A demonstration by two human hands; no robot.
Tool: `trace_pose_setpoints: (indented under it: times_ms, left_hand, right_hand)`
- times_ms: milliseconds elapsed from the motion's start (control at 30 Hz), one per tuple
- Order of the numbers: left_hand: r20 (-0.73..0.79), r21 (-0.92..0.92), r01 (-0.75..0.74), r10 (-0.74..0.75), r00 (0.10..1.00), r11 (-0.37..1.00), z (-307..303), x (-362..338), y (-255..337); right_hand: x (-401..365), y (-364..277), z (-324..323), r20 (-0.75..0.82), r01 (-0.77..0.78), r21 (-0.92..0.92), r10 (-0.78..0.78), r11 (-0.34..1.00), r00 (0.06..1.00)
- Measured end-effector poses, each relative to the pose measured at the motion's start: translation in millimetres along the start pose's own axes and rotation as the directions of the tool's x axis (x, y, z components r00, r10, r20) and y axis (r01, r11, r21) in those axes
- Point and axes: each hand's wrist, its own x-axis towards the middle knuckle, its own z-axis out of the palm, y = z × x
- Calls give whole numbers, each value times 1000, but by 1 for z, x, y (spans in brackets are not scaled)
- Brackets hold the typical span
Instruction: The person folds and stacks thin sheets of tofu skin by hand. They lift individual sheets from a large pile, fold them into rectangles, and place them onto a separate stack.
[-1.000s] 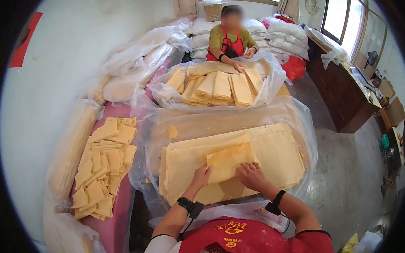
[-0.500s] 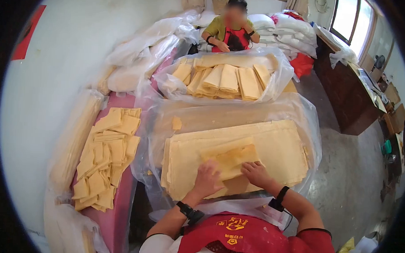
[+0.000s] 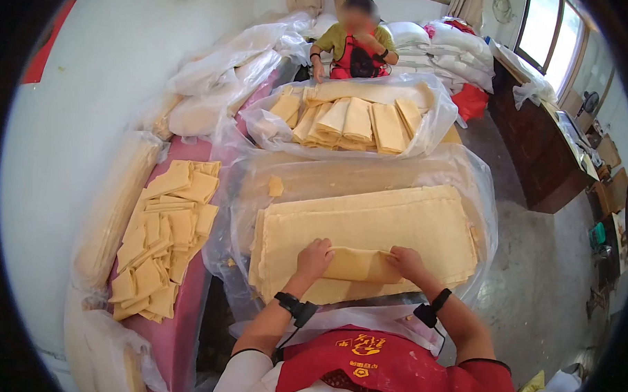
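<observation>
A stack of large, thin yellow sheets (image 3: pixel 368 222) lies on clear plastic in front of me. Near its front edge is a folded piece of yellow sheet (image 3: pixel 363 265). My left hand (image 3: pixel 315 258) grips the left end of its upper edge, fingers curled round it. My right hand (image 3: pixel 408 262) holds the same edge at the right end, with the fingers closed. Both wrists wear black bands.
Folded yellow pieces (image 3: pixel 162 239) are piled on the pink surface (image 3: pixel 185 309) at the left. Beyond the stack, more folded sheets (image 3: pixel 358 120) lie in plastic. A person (image 3: pixel 357 49) sits behind them. A dark wooden cabinet (image 3: pixel 530 141) stands at the right.
The folded piece has come nearer to me and now lies straighter. My left hand has closed on its edge, and my right hand has shifted slightly. The other person's arm has lowered.
</observation>
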Motion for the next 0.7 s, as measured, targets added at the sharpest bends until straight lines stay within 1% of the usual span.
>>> trace_pose_setpoints:
  times_ms: [33, 67, 100, 133, 167, 233, 267, 300, 333, 367, 433, 467, 500, 533, 567, 600, 633, 667, 700]
  left_hand:
    - [-169, 111, 6, 13, 985, 994, 2, 2, 9]
    - [-170, 109, 6, 13, 985, 994, 6, 3, 16]
    - [-239, 241, -188, 246, 939, 952, 11, 3, 24]
    - [-270, 377, -353, 466, 843, 856, 18, 1, 32]
    - [-268, 376, -348, 461, 846, 859, 26, -4, 41]
    - [-88, 337, -496, 551, 830, 800, 39, -15, 55]
    - [-93, 348, -487, 547, 832, 801, 45, -19, 56]
    - [-18, 328, -479, 513, 858, 814, 50, -21, 54]
    - [50, 316, -460, 469, 882, 830, 51, -18, 52]
    - [30, 343, -424, 441, 897, 838, 50, -14, 50]
    - [120, 152, -419, 404, 907, 895, 48, -17, 41]
    - [96, 184, -365, 353, 931, 913, 50, -22, 34]
    - [47, 209, -385, 384, 922, 899, 54, -23, 27]
    - [-3, 239, -411, 425, 905, 879, 54, -19, 20]
    - [-30, 264, -378, 399, 916, 887, 52, -16, 12]
    - [-71, 297, -364, 400, 914, 883, 52, -17, 7]
    - [-106, 328, -358, 410, 906, 874, 51, -16, 3]
    - [-177, 310, -361, 427, 887, 879, 45, -13, 4]
    - [-193, 319, -352, 424, 885, 880, 39, -8, 6]
  right_hand:
    - [0, -2, 2, -30, -28, -56, 27, 998, 999]
    - [0, -1, 5, -30, -28, -58, 27, 998, 999]
    - [-1, -1, 8, -91, 0, -55, -5, 998, 996]
    - [-4, 0, 12, -146, 27, -52, -34, 998, 989]
    - [-5, -2, 14, -140, 29, -50, -35, 998, 990]
    - [-2, -9, 16, -79, -144, -107, 136, 984, 988]
    - [-5, -18, 11, -80, -130, -105, 122, 986, 989]
    - [-11, -29, 5, -222, 13, -299, -83, 954, 972]
    - [-12, -41, 1, -316, 127, -496, -315, 859, 895]
    - [-10, -47, 7, -310, 170, -492, -354, 854, 882]
    - [-15, -56, 32, -151, 315, -314, -375, 896, 915]
    - [-21, -56, 40, -126, 299, -293, -347, 908, 929]
    - [-27, -53, 44, -105, 276, -281, -316, 919, 943]
    - [-27, -53, 42, -108, 255, -323, -303, 911, 947]
    - [-28, -52, 39, -114, 224, -367, -282, 903, 953]
    - [-30, -47, 38, -103, 256, -367, -313, 894, 944]
    - [-31, -42, 37, -89, 256, -395, -314, 882, 945]
    - [-30, -40, 36, -81, 250, -426, -312, 870, 947]
    - [-31, -39, 35, -82, 264, -434, -330, 861, 941]
